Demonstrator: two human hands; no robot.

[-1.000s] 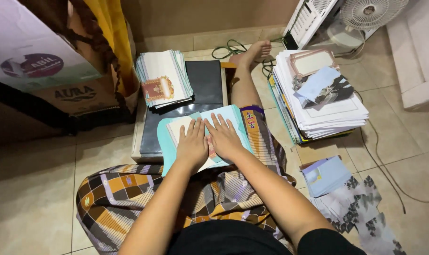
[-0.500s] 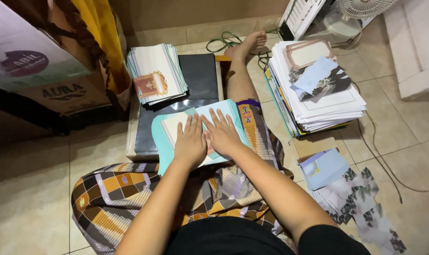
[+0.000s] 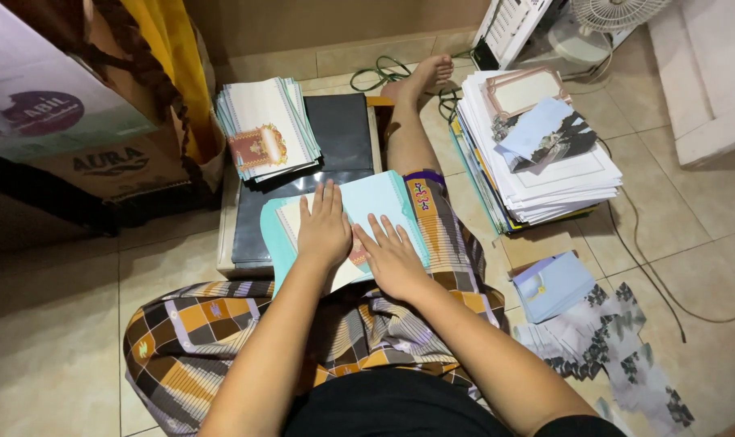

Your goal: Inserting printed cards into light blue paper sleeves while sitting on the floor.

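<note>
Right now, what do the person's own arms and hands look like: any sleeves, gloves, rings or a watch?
Both arms are bare from the upper arm down. The left hand and the right hand wear no gloves, and no ring, watch or bracelet shows. A short black sleeve ends high on the right arm; the left sleeve is out of view.

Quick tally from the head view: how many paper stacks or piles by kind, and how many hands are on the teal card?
Tall stacks: 1
Smaller stacks on the dark board: 1
Light blue piles: 1
Patterned sheet spreads: 1
Total: 4
Hands on the teal card: 2, left hand and right hand.
</note>
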